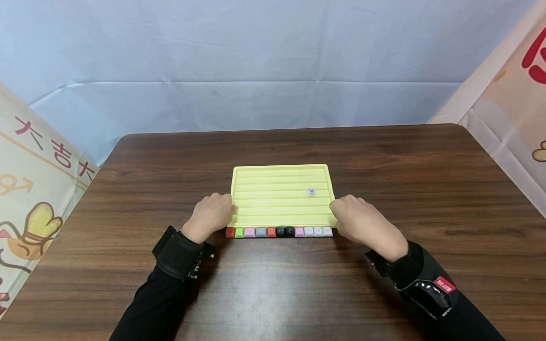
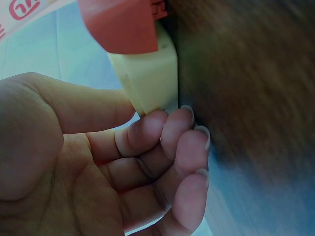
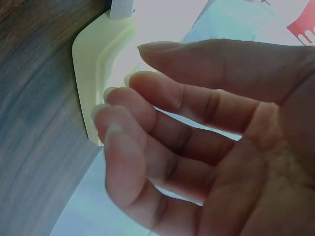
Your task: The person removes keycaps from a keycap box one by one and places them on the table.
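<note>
A pale yellow-green plastic tray (image 1: 279, 194) with ridges running across it lies on the dark wooden table. A row of small coloured keycaps (image 1: 280, 232) lines its near edge, among them red, green, pink, grey, black and white ones. At the tray's left side my left hand (image 1: 212, 211) pinches the edge; the left wrist view has thumb and index finger at its corner, below a red keycap (image 2: 125, 24). My right hand (image 1: 358, 219) holds the right edge with curled fingers. Its fingertips (image 3: 120, 162) meet the rim, while the exact thumb contact is unclear.
The brown wooden table (image 1: 170, 161) extends around the tray on all sides. Behind it hangs a pale blue cloth (image 1: 256, 57). Printed cloths stand at the left (image 1: 38, 199) and right (image 1: 512, 104). A small label (image 1: 311, 192) sits on the tray.
</note>
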A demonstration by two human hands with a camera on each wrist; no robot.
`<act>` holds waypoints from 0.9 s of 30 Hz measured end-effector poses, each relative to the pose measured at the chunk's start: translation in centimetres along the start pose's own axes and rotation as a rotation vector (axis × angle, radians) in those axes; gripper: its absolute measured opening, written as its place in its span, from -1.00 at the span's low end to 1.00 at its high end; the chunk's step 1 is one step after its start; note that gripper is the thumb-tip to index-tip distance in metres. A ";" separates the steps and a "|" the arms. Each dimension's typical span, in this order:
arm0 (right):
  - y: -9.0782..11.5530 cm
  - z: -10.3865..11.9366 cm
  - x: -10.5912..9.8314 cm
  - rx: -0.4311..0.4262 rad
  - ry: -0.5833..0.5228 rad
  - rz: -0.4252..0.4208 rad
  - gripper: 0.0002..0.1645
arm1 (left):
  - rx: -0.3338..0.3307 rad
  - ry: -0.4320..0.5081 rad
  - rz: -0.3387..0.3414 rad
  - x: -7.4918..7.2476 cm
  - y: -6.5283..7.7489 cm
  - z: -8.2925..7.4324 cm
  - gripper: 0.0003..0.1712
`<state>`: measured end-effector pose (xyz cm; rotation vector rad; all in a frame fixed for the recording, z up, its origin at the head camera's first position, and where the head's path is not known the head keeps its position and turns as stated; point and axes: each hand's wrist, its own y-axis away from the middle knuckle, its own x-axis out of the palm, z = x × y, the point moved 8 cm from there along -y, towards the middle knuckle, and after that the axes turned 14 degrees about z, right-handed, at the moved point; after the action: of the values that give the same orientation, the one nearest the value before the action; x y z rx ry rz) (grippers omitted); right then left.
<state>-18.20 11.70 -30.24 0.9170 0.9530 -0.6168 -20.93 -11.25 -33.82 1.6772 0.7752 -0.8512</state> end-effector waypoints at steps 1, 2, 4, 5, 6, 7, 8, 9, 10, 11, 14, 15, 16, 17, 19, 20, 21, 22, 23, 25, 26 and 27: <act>0.0 0.0 0.0 0.000 0.001 0.001 -0.70 | 0.001 0.001 0.000 0.0 0.0 0.0 -0.64; 0.0 0.0 -0.1 0.003 -0.001 0.004 -0.71 | 0.005 -0.001 0.000 0.0 0.1 0.0 -0.64; 0.0 0.0 -0.1 0.007 0.000 0.008 -0.74 | 0.009 -0.001 0.001 0.0 0.1 0.0 -0.63; -0.1 0.0 -0.2 0.007 0.001 0.010 -0.76 | 0.010 0.000 0.001 0.0 0.1 0.0 -0.63; -0.1 0.0 -0.2 0.009 0.000 0.014 -0.78 | 0.010 0.001 0.001 0.0 0.1 0.0 -0.62; -0.2 0.0 -0.3 0.014 -0.003 0.019 -0.79 | 0.010 0.001 0.002 0.0 0.1 0.0 -0.62; -0.2 -0.1 -0.3 0.017 -0.008 0.025 -0.81 | 0.011 0.001 0.002 0.0 0.1 0.0 -0.62; -0.2 -0.1 -0.4 0.020 -0.013 0.028 -0.82 | 0.009 0.002 0.003 0.0 0.1 0.0 -0.62; -0.3 -0.1 -0.5 0.020 -0.018 0.030 -0.82 | 0.006 0.004 0.004 0.0 0.1 0.0 -0.62; -0.3 -0.1 -0.5 0.022 -0.026 0.033 -0.81 | 0.007 0.005 0.006 0.0 0.1 0.0 -0.62; -0.4 0.0 -0.8 0.014 -0.043 0.033 -0.79 | 0.010 0.009 0.007 0.0 0.1 0.0 -0.62; -0.5 0.0 -0.9 0.012 -0.047 0.034 -0.78 | 0.011 0.010 0.007 0.0 0.1 0.0 -0.62; -0.5 0.0 -0.9 0.011 -0.055 0.039 -0.75 | 0.012 0.013 0.008 0.0 0.1 0.0 -0.62; -0.6 0.0 -1.0 0.012 -0.061 0.043 -0.72 | 0.013 0.015 0.008 0.0 0.1 0.0 -0.61; -0.7 0.0 -1.1 0.017 -0.076 0.061 -0.66 | 0.015 0.018 0.006 -0.1 0.1 -0.1 -0.61; -0.8 0.0 -1.1 0.022 -0.080 0.068 -0.63 | 0.017 0.020 0.006 0.0 0.1 0.0 -0.60; -0.9 0.1 -1.2 0.028 -0.080 0.076 -0.62 | 0.015 0.023 0.008 0.0 0.0 0.0 -0.60; -1.0 0.1 -1.3 0.028 -0.078 0.078 -0.60 | 0.014 0.026 0.010 0.0 0.0 0.0 -0.60; -1.1 0.2 -1.5 0.027 -0.074 0.079 -0.58 | 0.015 0.028 0.011 0.1 0.0 0.0 -0.60; -1.4 0.3 -1.7 0.022 -0.076 0.082 -0.58 | 0.014 0.028 0.011 0.1 0.0 0.0 -0.60; -1.5 0.3 -1.8 0.020 -0.078 0.083 -0.57 | 0.015 0.029 0.011 0.1 0.0 0.0 -0.60; -1.6 0.3 -2.0 0.014 -0.085 0.082 -0.56 | 0.014 0.029 0.012 0.1 0.0 0.0 -0.61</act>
<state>-20.20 10.76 -29.02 0.9303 0.8320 -0.5887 -20.88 -11.29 -33.92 1.7078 0.7799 -0.8277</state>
